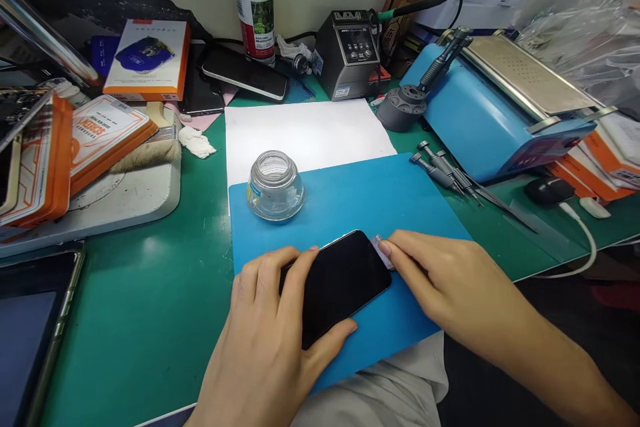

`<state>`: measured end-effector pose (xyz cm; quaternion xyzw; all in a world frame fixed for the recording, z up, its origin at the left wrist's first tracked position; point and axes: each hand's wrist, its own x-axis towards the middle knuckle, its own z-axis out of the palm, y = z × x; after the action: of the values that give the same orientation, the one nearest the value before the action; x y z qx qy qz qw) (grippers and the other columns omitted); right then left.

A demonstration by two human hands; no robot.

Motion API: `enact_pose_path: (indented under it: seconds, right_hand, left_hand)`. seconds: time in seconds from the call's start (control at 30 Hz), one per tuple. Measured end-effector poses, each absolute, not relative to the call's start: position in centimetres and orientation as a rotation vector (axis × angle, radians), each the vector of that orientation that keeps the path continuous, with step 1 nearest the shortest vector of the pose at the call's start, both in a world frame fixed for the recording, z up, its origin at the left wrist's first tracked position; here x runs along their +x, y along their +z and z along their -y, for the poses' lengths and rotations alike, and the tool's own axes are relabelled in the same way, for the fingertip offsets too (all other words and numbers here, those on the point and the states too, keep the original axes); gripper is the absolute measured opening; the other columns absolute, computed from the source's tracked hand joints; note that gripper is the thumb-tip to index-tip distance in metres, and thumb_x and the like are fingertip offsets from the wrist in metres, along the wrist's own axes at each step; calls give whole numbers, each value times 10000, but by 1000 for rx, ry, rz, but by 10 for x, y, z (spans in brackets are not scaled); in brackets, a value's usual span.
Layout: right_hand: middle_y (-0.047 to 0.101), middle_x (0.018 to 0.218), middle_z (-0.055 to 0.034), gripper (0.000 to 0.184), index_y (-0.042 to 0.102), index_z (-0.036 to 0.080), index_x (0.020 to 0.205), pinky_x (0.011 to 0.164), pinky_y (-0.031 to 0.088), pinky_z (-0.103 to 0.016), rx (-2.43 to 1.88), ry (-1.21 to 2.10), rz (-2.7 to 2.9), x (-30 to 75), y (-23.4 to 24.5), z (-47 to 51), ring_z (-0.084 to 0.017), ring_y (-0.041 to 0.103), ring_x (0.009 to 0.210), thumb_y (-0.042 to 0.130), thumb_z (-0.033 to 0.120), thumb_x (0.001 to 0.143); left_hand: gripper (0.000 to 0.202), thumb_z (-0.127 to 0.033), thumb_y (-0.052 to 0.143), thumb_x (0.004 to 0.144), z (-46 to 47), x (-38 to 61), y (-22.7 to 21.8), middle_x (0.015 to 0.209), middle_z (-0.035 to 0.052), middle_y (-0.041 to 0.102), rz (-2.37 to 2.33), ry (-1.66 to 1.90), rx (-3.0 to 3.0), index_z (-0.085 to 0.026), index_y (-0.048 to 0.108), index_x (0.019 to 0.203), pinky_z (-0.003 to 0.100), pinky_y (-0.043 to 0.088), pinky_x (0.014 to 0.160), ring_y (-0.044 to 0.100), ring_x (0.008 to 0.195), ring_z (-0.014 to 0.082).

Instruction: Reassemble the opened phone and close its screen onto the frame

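Observation:
A black smartphone [345,280] lies screen up on a blue mat [400,193]. My left hand [270,313] grips the phone by its long sides, fingers along the far edge and thumb at the near edge. In my right hand [425,267] a small thin translucent plastic piece [383,253] is pinched between thumb and fingers, up against the phone's right short edge. Whether its tip sits inside the seam or only touches it, I cannot tell. Beyond the phone, an open clear glass jar [276,190] stands on the mat's far left part.
White paper [310,133] lies partly beneath the mat. Several screwdrivers [443,170] and tweezers [505,207] lie right, beside a blue heating-plate machine [490,107]. A soldering station [347,57] and water bottle [256,13] stand behind. Orange-and-white boxes [107,137] and a tablet [35,333] occupy the left.

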<state>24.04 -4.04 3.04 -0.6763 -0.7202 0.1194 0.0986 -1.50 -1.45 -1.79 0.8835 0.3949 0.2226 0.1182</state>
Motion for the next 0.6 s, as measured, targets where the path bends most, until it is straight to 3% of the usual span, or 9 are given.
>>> enact_pose_path:
  seconds: [0.13, 0.27, 0.47, 0.6]
  right_hand:
    - [549, 663, 21, 379, 557, 198, 791, 552, 316, -299, -1858, -78, 2212, 229, 22, 50, -108, 499, 545, 484, 248, 1159]
    - [517, 661, 22, 364, 557, 186, 777, 561, 322, -302, -1834, -262, 2222, 221, 19, 52, -105, 488, 554, 522, 182, 1139]
    - [561, 690, 11, 341, 585, 180, 814, 573, 312, -300, -1858, -199, 2165, 219, 17, 40, -112, 497, 584, 510, 200, 1146]
    - [529, 626, 27, 422, 501, 206, 752, 539, 273, -304, -1913, 17, 2122, 230, 18, 33, -105, 443, 518, 480, 292, 1165]
  left_hand:
    - [643, -565, 659, 1062, 16, -16, -21, 1334, 155, 606, -1169, 655, 2573, -160, 506, 1538, 491, 529, 986, 571, 1216, 346]
    - [604, -554, 630, 1082, 19, -14, -19, 1362, 147, 604, -1212, 645, 2518, -198, 489, 1550, 514, 512, 1035, 574, 1254, 350]
    - [604, -545, 643, 1077, 18, -15, -19, 1366, 144, 597, -1199, 611, 2526, -213, 474, 1552, 519, 506, 1055, 563, 1266, 350]
    - [624, -544, 665, 1063, 17, -16, -19, 1329, 148, 609, -1186, 631, 2548, -202, 476, 1549, 521, 527, 1016, 575, 1216, 349]
